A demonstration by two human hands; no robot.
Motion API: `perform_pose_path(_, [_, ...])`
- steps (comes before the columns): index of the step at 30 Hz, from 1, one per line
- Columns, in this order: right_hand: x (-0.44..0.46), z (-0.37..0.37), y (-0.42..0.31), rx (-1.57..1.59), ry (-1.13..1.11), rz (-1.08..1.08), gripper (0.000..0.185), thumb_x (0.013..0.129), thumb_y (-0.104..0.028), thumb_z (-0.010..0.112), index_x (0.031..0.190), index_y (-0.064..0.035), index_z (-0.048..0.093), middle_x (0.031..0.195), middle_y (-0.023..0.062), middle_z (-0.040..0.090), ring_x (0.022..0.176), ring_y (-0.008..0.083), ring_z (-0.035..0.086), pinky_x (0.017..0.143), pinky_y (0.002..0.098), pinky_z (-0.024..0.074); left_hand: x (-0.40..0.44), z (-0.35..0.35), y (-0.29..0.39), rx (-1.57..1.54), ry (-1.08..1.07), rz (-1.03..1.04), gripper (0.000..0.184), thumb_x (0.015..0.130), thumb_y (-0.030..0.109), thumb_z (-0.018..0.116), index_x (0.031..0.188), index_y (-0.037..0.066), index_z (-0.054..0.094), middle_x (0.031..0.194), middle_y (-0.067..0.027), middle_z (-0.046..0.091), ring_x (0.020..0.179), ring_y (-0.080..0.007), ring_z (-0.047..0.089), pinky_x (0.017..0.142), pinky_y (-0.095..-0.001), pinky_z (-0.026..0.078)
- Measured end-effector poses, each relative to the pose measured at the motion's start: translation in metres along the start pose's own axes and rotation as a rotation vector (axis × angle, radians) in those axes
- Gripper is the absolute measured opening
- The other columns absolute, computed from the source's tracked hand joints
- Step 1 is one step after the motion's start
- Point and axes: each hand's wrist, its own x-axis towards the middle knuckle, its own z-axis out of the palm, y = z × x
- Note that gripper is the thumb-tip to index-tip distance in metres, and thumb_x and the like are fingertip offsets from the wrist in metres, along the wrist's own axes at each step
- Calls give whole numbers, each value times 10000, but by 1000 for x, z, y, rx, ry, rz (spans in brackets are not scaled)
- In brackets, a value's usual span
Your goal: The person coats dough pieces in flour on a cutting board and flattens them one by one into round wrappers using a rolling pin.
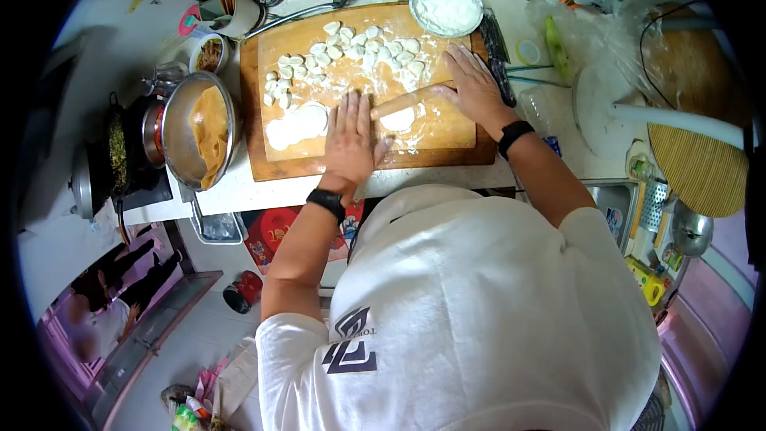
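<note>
A wooden rolling pin (pixel 411 100) lies slantwise over a small flat dough round (pixel 398 119) on the floured wooden board (pixel 455 132). My right hand (pixel 476 89) rests at the pin's right end, fingers stretched out flat, with the thumb side touching the wood. Beside the pin's left end, my left hand (pixel 351 140) lies with fingers extended on the board and the thumb out toward the dough round. Rolled dough wrappers (pixel 299 125) overlap to the left of it. Several small dough pieces (pixel 373 46) are scattered across the board's upper part.
A bowl of flour (pixel 447 8) touches the board's top right edge. Left of the board are a metal bowl (pixel 182 124), a small bowl of brown food (pixel 209 54) and a pan (pixel 117 148). Plastic bags (pixel 598 28) lie at right, above a sink (pixel 613 201).
</note>
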Motion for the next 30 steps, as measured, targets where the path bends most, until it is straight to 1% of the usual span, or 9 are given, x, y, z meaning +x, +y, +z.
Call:
perform_pose_path(5, [-30, -16, -10, -12, 27, -78, 797, 952, -514, 717, 1526, 1, 514, 1637, 214, 454, 1557, 339, 384, 1297, 493, 259, -28, 5, 5, -86, -19, 30, 988, 940, 470, 722, 1641, -59, 270, 1684, -312, 312, 1578, -466, 284, 1309, -546, 207])
perform_pose_path(7, [-53, -24, -14, 1, -184, -74, 787, 947, -498, 723, 1523, -4, 517, 1633, 216, 458, 1559, 343, 379, 1303, 492, 248, -54, -6, 18, -70, -153, 88, 999, 921, 449, 748, 1638, -60, 276, 1686, -309, 310, 1583, -463, 271, 1314, -546, 198])
perform_pose_path(9, [-48, -12, -2, 59, -152, -100, 777, 946, -491, 724, 1518, -5, 522, 1633, 218, 456, 1558, 350, 377, 1299, 495, 254, -50, -6, 20, -70, -172, 83, 996, 921, 460, 742, 1637, -58, 283, 1688, -302, 311, 1591, -454, 257, 1314, -548, 196])
perform_pose_path(11, [-22, -2, 1, 8, -1, -60, 776, 950, -487, 719, 1516, 3, 516, 1637, 219, 447, 1552, 355, 382, 1291, 501, 266, -19, 1, 8, -38, 23, 82, 994, 926, 488, 724, 1635, -56, 289, 1689, -298, 311, 1590, -448, 261, 1310, -551, 201])
perform_pose_path(14, [-4, -2, -6, -12, 46, -18, 782, 948, -491, 719, 1513, 12, 518, 1639, 215, 446, 1547, 354, 391, 1286, 489, 279, 2, 9, -4, 54, -12, -20, 979, 957, 516, 679, 1638, -59, 273, 1687, -301, 312, 1577, -452, 286, 1303, -553, 205])
perform_pose_path(21, [-56, -8, 2, -2, -89, -135, 764, 958, -461, 720, 1533, -3, 510, 1650, 190, 445, 1557, 330, 386, 1293, 470, 272, -47, -10, 23, -3, -202, 72, 1036, 944, 520, 698, 1642, -86, 230, 1697, -314, 275, 1592, -464, 248, 1321, -556, 152])
perform_pose_path(25, [-5, 3, 5, -7, 19, 31, 772, 956, -467, 723, 1535, -4, 508, 1644, 185, 455, 1561, 324, 380, 1295, 474, 267, -2, 9, 3, 61, -20, -15, 998, 971, 546, 653, 1635, -83, 257, 1690, -299, 311, 1592, -449, 253, 1317, -542, 167])
perform_pose_path(27, [-5, -6, -3, -11, 40, 13, 777, 955, -470, 723, 1535, -1, 506, 1647, 183, 452, 1564, 322, 375, 1298, 477, 260, 10, 12, -3, 75, -82, -102, 1011, 967, 568, 650, 1640, -77, 257, 1693, -304, 299, 1595, -450, 245, 1320, -539, 161])
perform_pose_path(30, [-38, -16, -7, -7, -22, -45, 784, 954, -471, 723, 1536, 6, 501, 1653, 183, 443, 1570, 322, 365, 1303, 481, 245, -20, 6, 8, 42, -99, -47, 1017, 957, 557, 670, 1646, -65, 254, 1694, -307, 292, 1600, -447, 236, 1320, -539, 161])
